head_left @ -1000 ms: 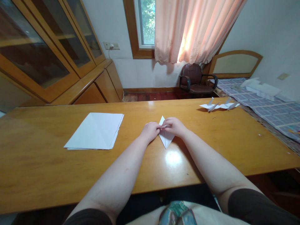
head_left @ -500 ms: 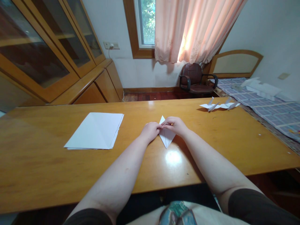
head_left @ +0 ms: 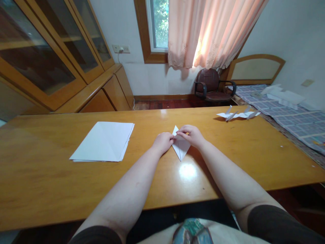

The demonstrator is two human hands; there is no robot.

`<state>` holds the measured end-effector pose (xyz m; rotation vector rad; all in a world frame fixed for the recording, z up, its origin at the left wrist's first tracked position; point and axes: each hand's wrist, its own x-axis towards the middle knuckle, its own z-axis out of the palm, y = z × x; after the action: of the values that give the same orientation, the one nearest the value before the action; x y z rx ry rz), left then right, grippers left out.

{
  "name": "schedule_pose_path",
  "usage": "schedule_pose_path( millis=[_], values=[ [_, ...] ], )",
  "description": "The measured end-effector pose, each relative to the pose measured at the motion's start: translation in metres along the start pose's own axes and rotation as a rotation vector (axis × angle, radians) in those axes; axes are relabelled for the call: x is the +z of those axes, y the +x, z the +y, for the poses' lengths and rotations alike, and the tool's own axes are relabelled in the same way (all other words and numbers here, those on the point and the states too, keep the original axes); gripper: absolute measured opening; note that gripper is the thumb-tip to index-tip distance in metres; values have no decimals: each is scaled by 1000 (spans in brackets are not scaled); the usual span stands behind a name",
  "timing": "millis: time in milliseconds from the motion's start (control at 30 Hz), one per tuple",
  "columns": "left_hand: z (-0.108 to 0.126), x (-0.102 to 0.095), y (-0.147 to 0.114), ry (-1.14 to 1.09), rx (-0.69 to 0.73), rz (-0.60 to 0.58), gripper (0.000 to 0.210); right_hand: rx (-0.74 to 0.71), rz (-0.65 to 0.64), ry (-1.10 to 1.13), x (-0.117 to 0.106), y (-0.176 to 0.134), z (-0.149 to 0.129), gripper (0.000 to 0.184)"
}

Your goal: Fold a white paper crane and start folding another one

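Observation:
A white folded paper [head_left: 180,147], shaped like a narrow diamond with a crease down its middle, lies on the wooden table in front of me. My left hand [head_left: 164,141] rests at its left edge, with the fingertips pressed on the paper. Over its upper right side is my right hand [head_left: 191,134], thumb and index finger drawn close together at the paper's upper part. The right hand covers part of the far right edge, so what exactly lies between its fingertips is hard to see.
A stack of white paper sheets [head_left: 105,140] lies on the left of the wooden table [head_left: 157,183]. Folded paper cranes [head_left: 238,115] stand at the far right. Beyond the table are a brown armchair [head_left: 209,84], a bed [head_left: 281,108] and a cabinet [head_left: 99,95].
My right hand's fingertips have shifted slightly up and away from my left fingers, uncovering more of the folded paper's middle. The left hand has stayed in place.

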<state>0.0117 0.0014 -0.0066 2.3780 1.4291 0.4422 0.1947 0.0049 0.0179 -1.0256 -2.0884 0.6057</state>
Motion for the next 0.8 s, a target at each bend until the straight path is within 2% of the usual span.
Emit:
schedule_pose_path(
  millis=[333, 533, 667, 800],
  values=[
    [2, -2, -2, -38, -5, 12, 22, -15, 3, -26, -3, 1, -3, 34],
    [8, -5, -4, -272, 50, 137, 26, -22, 0, -37, 0, 3, -4, 34],
    [6, -2, -4, -327, 64, 193, 22, 31, 30, -43, 3, 2, -4, 27],
    [2, 0, -4, -348, 20, 203, 22, 110, 40, -36, 8, 2, 0, 30]
  ],
)
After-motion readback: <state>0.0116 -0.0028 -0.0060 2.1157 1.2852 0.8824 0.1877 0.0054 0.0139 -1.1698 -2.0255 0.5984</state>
